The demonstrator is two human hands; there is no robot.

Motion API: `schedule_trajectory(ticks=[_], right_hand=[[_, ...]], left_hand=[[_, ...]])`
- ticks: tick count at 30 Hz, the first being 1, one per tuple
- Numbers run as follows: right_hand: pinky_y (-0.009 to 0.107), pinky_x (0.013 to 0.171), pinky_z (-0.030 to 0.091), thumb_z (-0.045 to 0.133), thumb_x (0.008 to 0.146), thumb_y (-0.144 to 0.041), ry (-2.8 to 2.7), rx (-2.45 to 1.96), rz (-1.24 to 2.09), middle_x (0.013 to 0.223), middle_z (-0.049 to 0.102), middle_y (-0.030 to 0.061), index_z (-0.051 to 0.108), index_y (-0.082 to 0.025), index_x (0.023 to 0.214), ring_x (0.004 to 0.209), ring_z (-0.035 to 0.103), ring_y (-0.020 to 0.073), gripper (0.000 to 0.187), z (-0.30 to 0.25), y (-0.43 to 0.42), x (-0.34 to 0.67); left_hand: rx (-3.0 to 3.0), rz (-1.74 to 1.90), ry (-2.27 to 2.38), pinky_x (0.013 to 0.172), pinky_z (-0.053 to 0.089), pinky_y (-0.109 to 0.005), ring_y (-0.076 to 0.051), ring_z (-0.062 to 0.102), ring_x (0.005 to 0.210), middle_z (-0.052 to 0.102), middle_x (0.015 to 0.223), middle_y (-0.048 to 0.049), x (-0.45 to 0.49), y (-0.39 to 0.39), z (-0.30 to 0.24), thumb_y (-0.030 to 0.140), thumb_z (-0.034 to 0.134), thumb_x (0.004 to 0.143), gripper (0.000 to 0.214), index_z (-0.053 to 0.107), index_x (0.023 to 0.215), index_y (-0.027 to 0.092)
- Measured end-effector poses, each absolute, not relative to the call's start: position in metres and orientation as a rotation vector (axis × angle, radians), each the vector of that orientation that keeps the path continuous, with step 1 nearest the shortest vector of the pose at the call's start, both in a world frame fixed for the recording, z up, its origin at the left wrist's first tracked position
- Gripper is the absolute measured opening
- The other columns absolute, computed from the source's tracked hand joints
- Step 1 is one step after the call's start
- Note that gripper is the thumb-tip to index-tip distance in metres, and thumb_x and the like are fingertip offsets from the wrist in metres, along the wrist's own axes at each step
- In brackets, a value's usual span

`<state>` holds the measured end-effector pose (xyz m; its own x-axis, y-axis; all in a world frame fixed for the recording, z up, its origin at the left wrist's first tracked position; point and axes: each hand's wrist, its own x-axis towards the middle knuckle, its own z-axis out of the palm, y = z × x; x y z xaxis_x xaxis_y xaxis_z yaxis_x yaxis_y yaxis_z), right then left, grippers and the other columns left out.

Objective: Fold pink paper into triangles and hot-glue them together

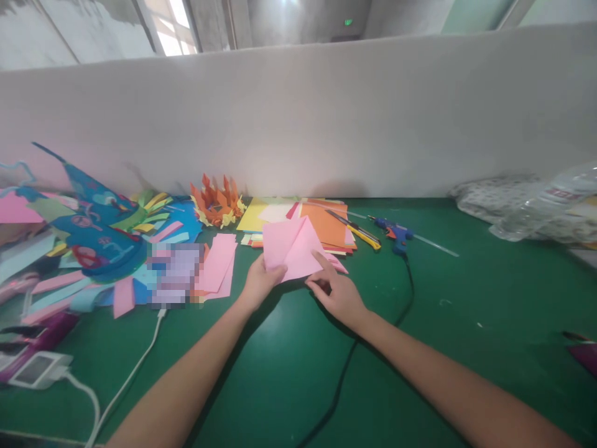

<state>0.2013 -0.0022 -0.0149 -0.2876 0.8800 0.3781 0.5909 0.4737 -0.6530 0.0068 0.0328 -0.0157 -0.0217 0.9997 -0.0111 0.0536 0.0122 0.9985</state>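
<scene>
A folded pink paper sheet (pixel 290 247) is held just above the green table (pixel 466 323), near its middle. My left hand (pixel 259 283) pinches the sheet's lower left corner, fingers closed on it. My right hand (pixel 336 291) grips the lower right part, index finger stretched along the paper and the other fingers curled under its edge. The sheet shows diagonal creases and leans toward the white partition.
A stack of coloured paper (pixel 321 225) lies behind the sheet, with a yellow utility knife (pixel 361 234) and a blue glue gun (pixel 394 236) whose black cord runs toward me. Pink sheets (pixel 219 264), paper crafts (pixel 102 230), an orange paper crown (pixel 215 202), a white charger (pixel 37 369) sit left; plastic bags (pixel 527 205) right.
</scene>
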Motion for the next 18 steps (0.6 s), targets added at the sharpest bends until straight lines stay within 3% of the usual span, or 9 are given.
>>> schedule_trajectory(ticks=[6,11,15,18], right_hand=[[0.028,0.063,0.048,0.054,0.082,-0.022,-2.050,-1.333,0.414,0.079,0.072,-0.0032,0.039,-0.030,0.138,0.065,0.063,0.0165,0.058,-0.012,-0.003,0.200],[0.028,0.063,0.049,0.051,0.083,-0.020,-2.042,-1.326,0.374,0.080,0.072,0.0005,0.058,-0.028,0.123,0.059,0.060,0.0159,0.042,-0.012,-0.001,0.206],[0.033,0.078,0.050,0.049,0.086,-0.021,-2.077,-1.141,0.396,0.098,0.071,0.0019,0.068,-0.027,0.108,0.080,0.064,0.0184,0.029,-0.012,0.003,0.211],[0.033,0.080,0.050,0.052,0.086,-0.022,-2.109,-0.982,0.352,0.103,0.069,0.0032,0.070,-0.028,0.101,0.093,0.062,0.0198,0.025,-0.013,0.004,0.211]], left_hand=[[0.994,1.179,1.056,0.085,0.047,-0.034,-0.022,0.062,0.094,0.066,0.109,-0.0106,0.006,0.011,-0.011,0.029,0.080,0.058,0.057,0.058,0.108,0.013],[0.882,1.154,0.965,0.088,0.046,-0.037,-0.024,0.062,0.096,0.066,0.110,-0.0111,0.003,0.001,-0.010,0.028,0.084,0.054,0.062,0.057,0.109,0.014],[0.873,1.097,0.902,0.087,0.046,-0.036,-0.025,0.062,0.096,0.065,0.111,-0.0124,-0.001,-0.001,-0.008,0.029,0.081,0.060,0.058,0.058,0.111,0.013],[0.829,1.041,0.906,0.083,0.048,-0.033,-0.024,0.064,0.093,0.066,0.109,-0.0132,-0.008,0.001,-0.003,0.030,0.078,0.064,0.050,0.062,0.108,0.012]])
